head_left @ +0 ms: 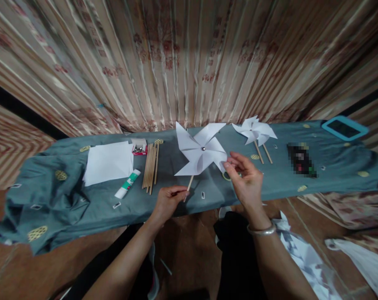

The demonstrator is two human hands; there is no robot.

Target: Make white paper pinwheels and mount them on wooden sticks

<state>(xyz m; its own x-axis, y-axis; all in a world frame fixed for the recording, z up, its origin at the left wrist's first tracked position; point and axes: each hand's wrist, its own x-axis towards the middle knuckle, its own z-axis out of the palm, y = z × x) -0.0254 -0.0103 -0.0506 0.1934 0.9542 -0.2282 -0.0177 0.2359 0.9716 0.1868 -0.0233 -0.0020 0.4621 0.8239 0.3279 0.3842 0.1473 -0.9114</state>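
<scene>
Now: pinwheel stick (190, 183) between left fingers (179, 194), blade (216, 155) at right fingertips (227, 164).

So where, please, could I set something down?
Bare green cloth lies between the pixelated dark object and blue-framed flat panel; a narrower patch separates that object from two resting white paper pinwheels. Left of the handheld paper pinwheel is crowded: thin wooden sticks, green-labelled glue stick, white paper stack.

Striped curtain (191, 62) at 12 o'clock
Blue-framed panel (345, 127) at 3 o'clock, pixelated dark object (301, 160) nearer centre; white bundle (362, 263) at 4 o'clock.
</scene>
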